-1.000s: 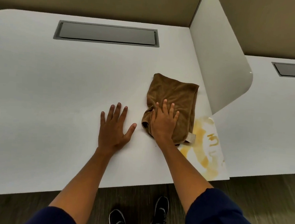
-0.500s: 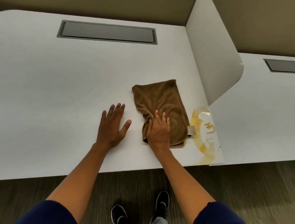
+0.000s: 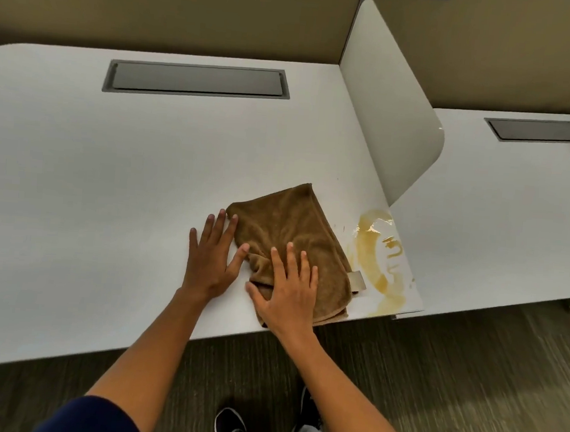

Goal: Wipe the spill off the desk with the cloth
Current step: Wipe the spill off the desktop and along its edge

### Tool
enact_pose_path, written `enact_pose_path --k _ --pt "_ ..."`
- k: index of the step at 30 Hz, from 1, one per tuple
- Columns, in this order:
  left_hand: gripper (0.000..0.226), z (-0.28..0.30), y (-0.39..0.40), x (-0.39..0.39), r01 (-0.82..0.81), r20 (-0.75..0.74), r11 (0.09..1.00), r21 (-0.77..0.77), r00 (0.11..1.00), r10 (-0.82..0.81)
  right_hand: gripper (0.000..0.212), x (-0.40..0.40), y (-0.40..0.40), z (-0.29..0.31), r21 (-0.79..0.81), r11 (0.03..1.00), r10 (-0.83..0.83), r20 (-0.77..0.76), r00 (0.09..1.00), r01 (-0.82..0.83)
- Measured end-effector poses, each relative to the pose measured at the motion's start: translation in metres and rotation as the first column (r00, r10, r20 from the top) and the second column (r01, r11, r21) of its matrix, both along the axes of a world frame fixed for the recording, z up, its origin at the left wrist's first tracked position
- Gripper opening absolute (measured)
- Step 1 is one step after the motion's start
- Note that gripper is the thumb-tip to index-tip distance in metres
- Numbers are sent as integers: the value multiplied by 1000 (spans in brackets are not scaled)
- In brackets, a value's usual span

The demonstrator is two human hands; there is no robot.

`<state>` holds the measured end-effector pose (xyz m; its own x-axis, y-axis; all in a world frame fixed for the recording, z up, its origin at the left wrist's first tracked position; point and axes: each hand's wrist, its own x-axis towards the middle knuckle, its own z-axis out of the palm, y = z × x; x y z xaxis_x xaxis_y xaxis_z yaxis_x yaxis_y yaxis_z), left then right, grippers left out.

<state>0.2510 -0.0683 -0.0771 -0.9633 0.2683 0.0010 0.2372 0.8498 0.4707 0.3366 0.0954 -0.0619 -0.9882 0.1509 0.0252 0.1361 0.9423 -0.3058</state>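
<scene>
White desk (image 3: 115, 182), spill (image 3: 381, 257) just beside cloth (image 3: 288, 236).
Soft, limp cloth pinned flat by splayed right hand (image 3: 289, 289) w/o gripping; left hand (image 3: 210, 256) flat, holding nothing.

left hand (image 3: 209, 264) flat, right hand (image 3: 288, 291) splayed

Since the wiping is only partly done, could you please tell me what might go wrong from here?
The yellow-brown liquid spill reaches the white desk's front edge, so a sideways pass could push it onto the floor. The folded brown terry cloth already overhangs that edge under the right hand and may slip off. The left hand, flat beside the cloth, could get smeared.
</scene>
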Motion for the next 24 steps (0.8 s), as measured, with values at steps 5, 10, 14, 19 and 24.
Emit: enact_pose_path --k 5,10,14,19,24 --pt "69 -4 2 -8 32 -28 995 -100 999 -35 90 -25 1 4 33 993 -118 105 988 115" --pt "62 -7 2 -20 33 -54 983 -183 998 -44 89 -38 12 5 57 996 -82 144 986 75" --pt "60 -8 7 -31 38 -61 973 -226 997 -53 81 -43 22 7 41 998 -47 123 991 42" --pt "62 -4 16 -53 59 -52 969 -238 996 -74 64 -54 23 0 71 996 -59 56 997 55" --pt "66 1 32 -74 82 -15 965 -249 996 -89 48 -74 30 -12 74 996 -41 -56 998 45"
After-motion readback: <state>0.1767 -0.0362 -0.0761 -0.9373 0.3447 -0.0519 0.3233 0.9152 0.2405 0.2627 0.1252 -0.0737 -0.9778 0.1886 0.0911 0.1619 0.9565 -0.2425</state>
